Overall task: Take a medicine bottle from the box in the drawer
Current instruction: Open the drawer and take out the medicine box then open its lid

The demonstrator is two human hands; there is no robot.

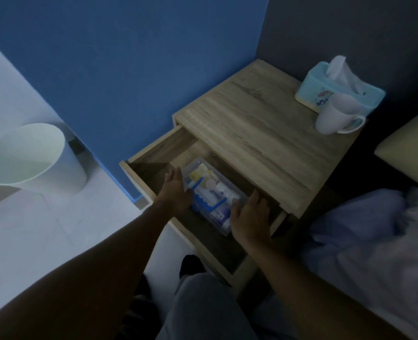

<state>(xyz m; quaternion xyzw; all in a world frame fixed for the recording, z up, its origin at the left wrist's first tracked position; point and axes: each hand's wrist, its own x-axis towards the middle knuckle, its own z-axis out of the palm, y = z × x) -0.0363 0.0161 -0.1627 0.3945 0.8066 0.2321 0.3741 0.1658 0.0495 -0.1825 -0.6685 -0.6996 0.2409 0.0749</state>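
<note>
The wooden nightstand's drawer (154, 153) stands pulled open. Inside it lies a clear plastic box (224, 230) with a blue handle (204, 204) and several medicine packets and small bottles under its lid. My left hand (176, 190) reaches into the drawer at the box's left side, fingers spread, touching or almost touching it. My right hand (249, 217) rests at the box's right end, fingers apart, covering that corner. No single bottle is clearly told apart in the dim light. Neither hand holds anything.
On the nightstand top (259, 128) stand a white mug (335, 116) and a light-blue tissue box (338, 87) at the back right. A white waste bin (31, 158) sits on the floor to the left. A bed with a pillow (409, 148) lies at right.
</note>
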